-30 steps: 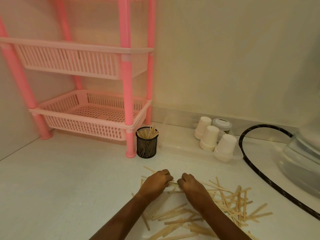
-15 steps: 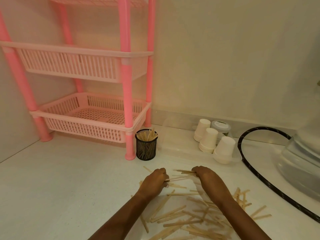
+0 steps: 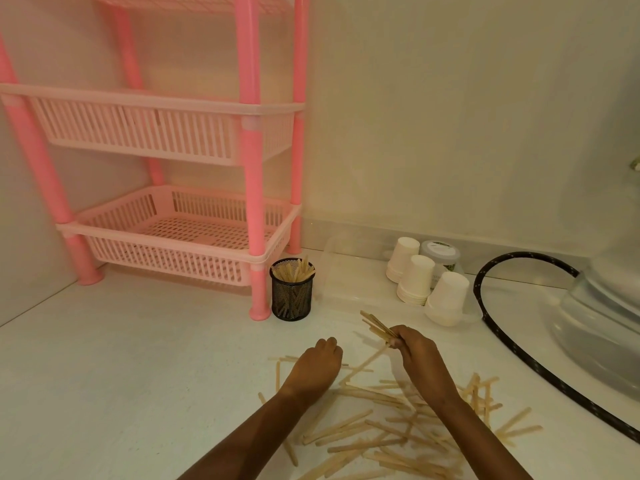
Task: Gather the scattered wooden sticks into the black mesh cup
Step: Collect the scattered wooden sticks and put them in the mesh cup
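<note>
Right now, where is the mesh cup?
In the head view the mesh cup stands left of centre on the counter, right beside the pink rack's front leg, beyond the hands and left of the paper cups.

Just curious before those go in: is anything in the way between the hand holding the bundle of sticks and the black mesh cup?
No. In the head view, only bare white counter lies between the right hand and the cup.

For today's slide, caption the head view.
Right hand lifts a stick bundle toward the black mesh cup.
</note>
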Motion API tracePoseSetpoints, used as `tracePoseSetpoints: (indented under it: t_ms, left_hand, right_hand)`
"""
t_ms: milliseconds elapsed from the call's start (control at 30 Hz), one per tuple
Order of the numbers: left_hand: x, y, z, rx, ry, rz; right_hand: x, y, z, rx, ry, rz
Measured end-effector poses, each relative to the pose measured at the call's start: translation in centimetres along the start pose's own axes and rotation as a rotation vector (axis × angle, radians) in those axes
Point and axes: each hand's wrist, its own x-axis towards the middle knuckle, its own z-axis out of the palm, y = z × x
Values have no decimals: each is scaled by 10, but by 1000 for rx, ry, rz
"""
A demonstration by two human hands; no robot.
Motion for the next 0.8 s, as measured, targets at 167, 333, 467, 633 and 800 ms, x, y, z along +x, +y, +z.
tracePoseSetpoints:
  t_ms: [167,333,467,633,800]
  left_hand:
    - [0,3,2,99,52,-61]
    - [1,-3,-6,-10,93,-47]
    - [10,-20,-23,-449,116,-164]
    - [28,-47,-56,-971,469,-351]
    - [45,-78,-88,-1270,763,-456]
  right_hand:
    - [0,0,0,125,51,67]
    - [2,-3,-1,310,161,110]
    - [9,-11,-1,503,218,137]
    - [27,-34,8,811,185,172]
    - [57,-66,18,1002,124,229]
